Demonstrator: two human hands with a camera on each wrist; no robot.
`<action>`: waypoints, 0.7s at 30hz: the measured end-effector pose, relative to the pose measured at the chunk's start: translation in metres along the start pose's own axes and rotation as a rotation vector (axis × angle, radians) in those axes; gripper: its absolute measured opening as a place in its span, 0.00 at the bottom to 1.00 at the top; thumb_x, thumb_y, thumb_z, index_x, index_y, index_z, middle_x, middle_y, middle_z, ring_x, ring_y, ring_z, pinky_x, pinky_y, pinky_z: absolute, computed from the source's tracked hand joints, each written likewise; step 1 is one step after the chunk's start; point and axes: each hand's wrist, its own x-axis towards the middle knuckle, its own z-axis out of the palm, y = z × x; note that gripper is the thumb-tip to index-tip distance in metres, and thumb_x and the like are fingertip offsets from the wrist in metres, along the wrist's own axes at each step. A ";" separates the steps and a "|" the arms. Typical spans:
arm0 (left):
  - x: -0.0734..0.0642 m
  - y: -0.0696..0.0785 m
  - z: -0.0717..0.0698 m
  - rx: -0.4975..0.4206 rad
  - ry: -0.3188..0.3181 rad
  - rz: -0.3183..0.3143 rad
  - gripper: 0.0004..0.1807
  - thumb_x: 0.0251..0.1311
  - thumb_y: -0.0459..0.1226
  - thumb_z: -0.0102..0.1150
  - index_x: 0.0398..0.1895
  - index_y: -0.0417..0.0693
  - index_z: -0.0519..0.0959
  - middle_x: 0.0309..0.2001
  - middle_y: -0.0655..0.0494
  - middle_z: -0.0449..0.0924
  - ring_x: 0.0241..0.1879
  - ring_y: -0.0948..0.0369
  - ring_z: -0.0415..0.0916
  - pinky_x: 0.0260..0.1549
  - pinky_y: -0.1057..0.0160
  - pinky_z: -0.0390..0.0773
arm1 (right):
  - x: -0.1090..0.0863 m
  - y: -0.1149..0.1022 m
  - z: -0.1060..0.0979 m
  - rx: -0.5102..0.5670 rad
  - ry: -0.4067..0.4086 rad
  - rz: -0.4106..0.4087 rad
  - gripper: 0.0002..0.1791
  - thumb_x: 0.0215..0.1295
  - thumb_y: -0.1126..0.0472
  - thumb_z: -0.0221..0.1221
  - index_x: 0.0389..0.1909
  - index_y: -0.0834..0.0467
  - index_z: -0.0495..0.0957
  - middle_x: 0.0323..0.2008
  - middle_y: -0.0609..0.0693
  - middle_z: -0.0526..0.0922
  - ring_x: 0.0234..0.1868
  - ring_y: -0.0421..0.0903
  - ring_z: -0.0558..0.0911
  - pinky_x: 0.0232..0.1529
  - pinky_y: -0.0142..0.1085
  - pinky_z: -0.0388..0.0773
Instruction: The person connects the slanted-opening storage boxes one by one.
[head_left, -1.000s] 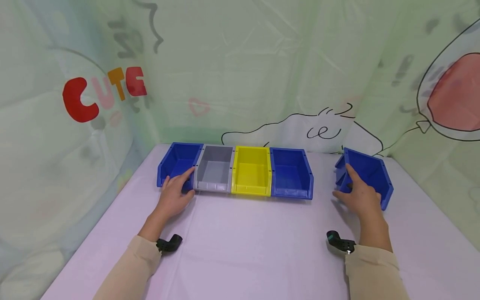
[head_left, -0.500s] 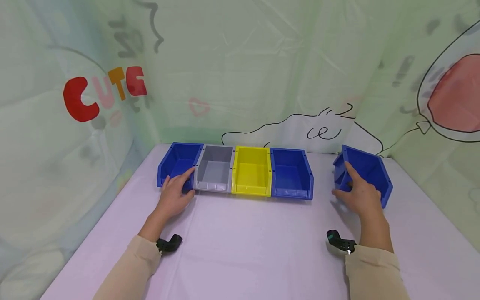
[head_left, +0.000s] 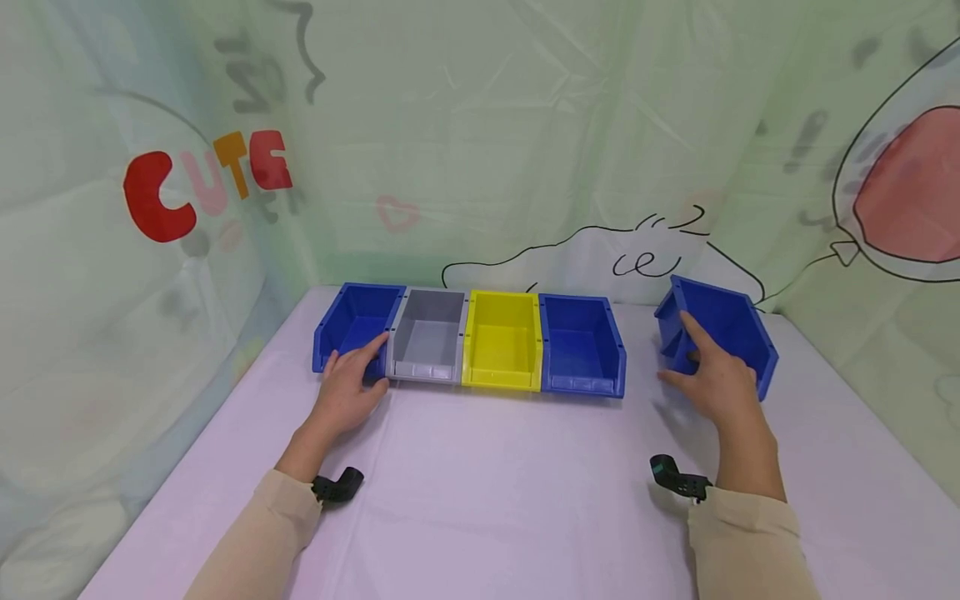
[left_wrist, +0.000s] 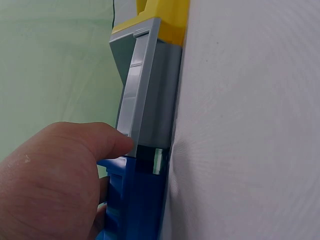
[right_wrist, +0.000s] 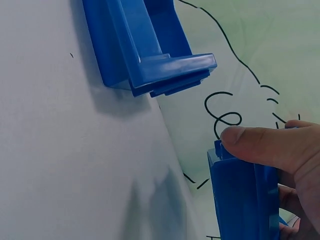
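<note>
A blue storage bin [head_left: 723, 321] is tilted in my right hand [head_left: 722, 387], which grips its left side wall. In the right wrist view the thumb presses on this bin [right_wrist: 240, 195], and its shadow falls apart from it on the tabletop. My left hand [head_left: 348, 396] holds the row's leftmost blue bin [head_left: 360, 312] where it meets the grey bin [head_left: 430, 333]. The left wrist view has the thumb at the grey bin's [left_wrist: 160, 95] front corner and other fingers partly hidden behind the blue bin [left_wrist: 145, 200].
A yellow bin [head_left: 504, 337] and another blue bin [head_left: 583, 342] continue the row to the right, side by side with the grey one. A gap separates the row from the raised bin. Behind the white-covered table [head_left: 510, 492] hangs a printed curtain [head_left: 510, 150].
My right hand has lifted the tilted blue bin and brought it slightly left and toward the back. The left hand and the row of bins have stayed in place.
</note>
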 end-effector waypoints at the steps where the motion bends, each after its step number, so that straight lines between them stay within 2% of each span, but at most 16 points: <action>1: 0.000 0.000 0.000 0.002 -0.002 -0.003 0.41 0.64 0.38 0.60 0.81 0.57 0.61 0.72 0.42 0.73 0.75 0.40 0.62 0.78 0.32 0.39 | 0.000 -0.002 -0.001 0.001 -0.003 -0.003 0.57 0.66 0.50 0.67 0.85 0.47 0.38 0.66 0.78 0.69 0.66 0.82 0.65 0.66 0.76 0.52; 13: 0.000 -0.001 0.000 -0.005 -0.010 -0.008 0.41 0.64 0.38 0.59 0.81 0.58 0.60 0.73 0.43 0.72 0.75 0.40 0.62 0.78 0.33 0.37 | -0.004 -0.016 -0.004 0.013 0.004 -0.091 0.56 0.66 0.52 0.67 0.85 0.47 0.39 0.64 0.78 0.71 0.66 0.82 0.65 0.67 0.76 0.49; 21: 0.000 -0.001 0.000 -0.004 -0.006 -0.003 0.41 0.64 0.37 0.60 0.81 0.57 0.60 0.73 0.43 0.72 0.75 0.40 0.62 0.78 0.33 0.38 | -0.004 -0.023 -0.004 0.005 -0.008 -0.114 0.56 0.66 0.52 0.67 0.85 0.46 0.39 0.65 0.78 0.70 0.68 0.83 0.63 0.68 0.79 0.46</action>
